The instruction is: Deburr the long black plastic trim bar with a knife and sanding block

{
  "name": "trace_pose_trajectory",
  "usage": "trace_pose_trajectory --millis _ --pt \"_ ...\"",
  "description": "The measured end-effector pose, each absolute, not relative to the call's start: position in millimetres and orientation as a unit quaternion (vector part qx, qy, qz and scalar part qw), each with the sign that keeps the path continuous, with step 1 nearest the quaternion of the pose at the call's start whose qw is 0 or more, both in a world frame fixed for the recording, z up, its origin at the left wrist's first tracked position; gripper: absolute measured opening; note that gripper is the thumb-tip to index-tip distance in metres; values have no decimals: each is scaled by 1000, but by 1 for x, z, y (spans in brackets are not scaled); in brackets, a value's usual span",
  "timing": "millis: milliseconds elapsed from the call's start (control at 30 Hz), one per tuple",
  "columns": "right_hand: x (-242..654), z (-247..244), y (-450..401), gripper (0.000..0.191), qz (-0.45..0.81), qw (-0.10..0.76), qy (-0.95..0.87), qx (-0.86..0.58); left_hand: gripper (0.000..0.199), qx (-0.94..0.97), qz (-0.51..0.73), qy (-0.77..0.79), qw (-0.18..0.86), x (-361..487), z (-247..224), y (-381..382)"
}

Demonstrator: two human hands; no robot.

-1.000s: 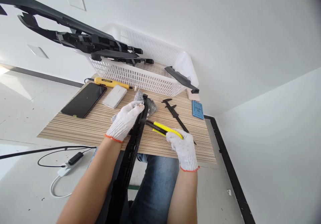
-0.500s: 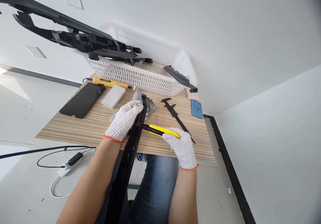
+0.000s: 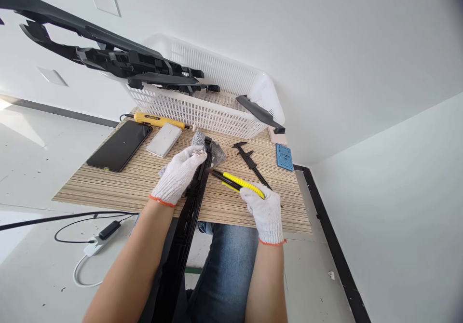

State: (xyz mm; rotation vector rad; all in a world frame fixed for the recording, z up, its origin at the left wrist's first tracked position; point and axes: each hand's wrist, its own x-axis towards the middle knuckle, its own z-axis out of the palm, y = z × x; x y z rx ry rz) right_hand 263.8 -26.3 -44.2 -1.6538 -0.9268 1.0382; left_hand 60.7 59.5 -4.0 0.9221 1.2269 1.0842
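Left hand (image 3: 183, 171) closed on black strip (image 3: 191, 212) overhanging bench (image 3: 115, 185) near edge; right hand (image 3: 263, 212) wrapped round yellow cutter (image 3: 246, 184), tip by strip. Strip looks mid-work; parts (image 3: 141, 65) at far basket (image 3: 220, 115): done or pending, can't tell.

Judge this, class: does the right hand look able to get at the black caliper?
Probably yes: the caliper lies mostly uncovered beside the right hand, though that hand grips the yellow cutter.
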Motion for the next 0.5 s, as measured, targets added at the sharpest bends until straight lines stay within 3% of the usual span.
trace_pose_trajectory --millis 233,367,500 --pt "264 -44 -26 44 438 474 -365 -672 42 411 455 536 580 60 -2 59" --pt "263 -43 -26 42 470 450 -381 -657 49 405 461 515 599 61 -5 60" --pt "263 -44 -26 42 432 476 -358 -677 49 420 478 504 584 60 -12 63"
